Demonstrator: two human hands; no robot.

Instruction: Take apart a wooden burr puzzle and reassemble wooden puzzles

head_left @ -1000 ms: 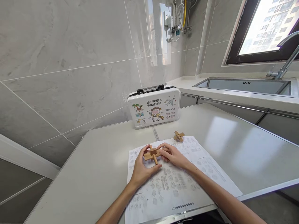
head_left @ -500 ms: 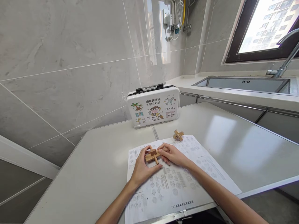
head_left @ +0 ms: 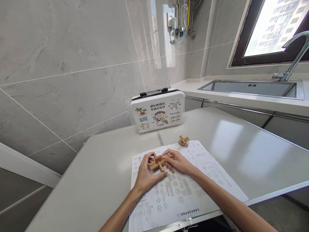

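Observation:
A wooden cross-shaped burr puzzle rests on a printed instruction sheet on the white table. My left hand curls round its left side, thumb beneath one stick. From the right, my right hand pinches the end of another stick. Both hands grip the puzzle. A second, smaller wooden cross puzzle lies untouched at the sheet's far edge, beyond my right hand.
A white tin case with cartoon travel pictures stands against the tiled wall at the table's back. To the right, a steel sink and tap sit under a window. The table's front edge runs close to the sheet.
The view has shifted slightly. My hands stay on the wooden puzzle with only small finger movements; the puzzle sits in nearly the same place.

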